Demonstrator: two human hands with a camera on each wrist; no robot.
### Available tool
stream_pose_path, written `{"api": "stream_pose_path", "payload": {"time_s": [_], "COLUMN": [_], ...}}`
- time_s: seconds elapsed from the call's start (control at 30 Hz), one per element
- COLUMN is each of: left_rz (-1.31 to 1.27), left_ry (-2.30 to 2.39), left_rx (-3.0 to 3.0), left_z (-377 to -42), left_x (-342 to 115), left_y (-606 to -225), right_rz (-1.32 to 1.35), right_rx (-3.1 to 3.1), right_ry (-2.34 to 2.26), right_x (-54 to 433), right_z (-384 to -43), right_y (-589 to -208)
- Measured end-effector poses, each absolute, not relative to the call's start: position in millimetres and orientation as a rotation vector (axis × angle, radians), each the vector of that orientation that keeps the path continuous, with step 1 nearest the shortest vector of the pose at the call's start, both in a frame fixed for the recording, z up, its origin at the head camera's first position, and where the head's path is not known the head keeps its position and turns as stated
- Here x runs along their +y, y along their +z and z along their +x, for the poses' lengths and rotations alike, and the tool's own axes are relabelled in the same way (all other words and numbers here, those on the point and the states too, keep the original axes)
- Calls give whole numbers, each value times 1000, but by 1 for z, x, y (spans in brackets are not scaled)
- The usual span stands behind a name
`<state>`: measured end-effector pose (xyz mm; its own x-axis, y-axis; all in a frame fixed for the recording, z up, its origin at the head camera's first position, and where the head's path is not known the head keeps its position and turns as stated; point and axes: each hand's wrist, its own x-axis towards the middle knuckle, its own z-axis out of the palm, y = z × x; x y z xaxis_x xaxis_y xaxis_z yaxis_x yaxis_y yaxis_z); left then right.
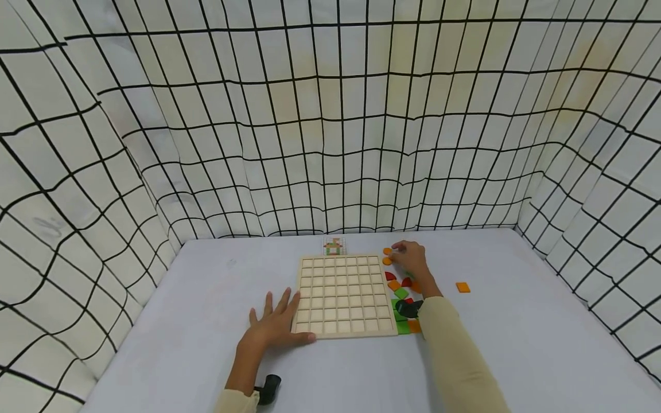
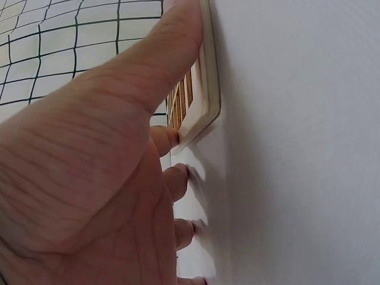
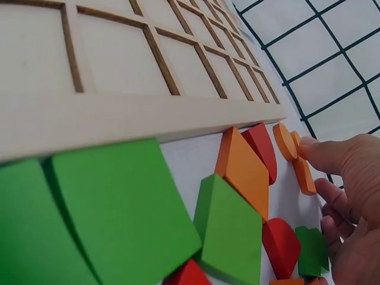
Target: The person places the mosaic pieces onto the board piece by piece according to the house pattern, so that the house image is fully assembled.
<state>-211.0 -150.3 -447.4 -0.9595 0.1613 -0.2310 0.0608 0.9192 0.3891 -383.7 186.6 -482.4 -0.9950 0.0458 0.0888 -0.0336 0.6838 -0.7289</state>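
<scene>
- I see the left hand (image 1: 276,327) spread at the near-left corner of the wooden grid board (image 1: 345,299), thumb along the near edge, the other fingers fanned out at the left side.
- On the left wrist feed I get the thumb against the board's rim and the other fingertips down near the tabletop.
- The right hand (image 1: 411,259) is bent over small orange pieces off the board's far-right corner; its thumb tip meets them, but I cannot tell from here whether it pinches one.
- Right there I count two orange discs (image 1: 387,261), and an orange block (image 3: 304,175) lies just beside the fingers.
- The board lies flat on the white table (image 1: 155,344), between the two hands.
- Down its right side I have a red piece (image 1: 390,276), an orange rhombus (image 1: 394,285), a green rhombus (image 1: 401,293) and green squares (image 1: 403,328), some partly under the right arm.
- One orange square (image 1: 463,287) sits apart, farther right.
- A small pattern card (image 1: 334,246) rests just beyond the board's far edge.
- Behind everything, I see white walls (image 1: 351,132) crossed by black lines.
</scene>
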Motion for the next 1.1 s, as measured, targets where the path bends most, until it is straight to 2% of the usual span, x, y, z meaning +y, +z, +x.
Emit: {"api": "stream_pose_path", "payload": {"time_s": [0.5, 1.1], "left_rz": [159, 171], "left_ry": [564, 583], "left_rx": [2822, 2814], "left_z": [-208, -209], "left_x": [-152, -152], "left_y": [-451, -450], "right_rz": [-127, -166], "right_rx": [-2819, -2823], "right_ry": [1006, 922], "right_x": [169, 165], "right_z": [-373, -376], "right_y": [-472, -469]}}
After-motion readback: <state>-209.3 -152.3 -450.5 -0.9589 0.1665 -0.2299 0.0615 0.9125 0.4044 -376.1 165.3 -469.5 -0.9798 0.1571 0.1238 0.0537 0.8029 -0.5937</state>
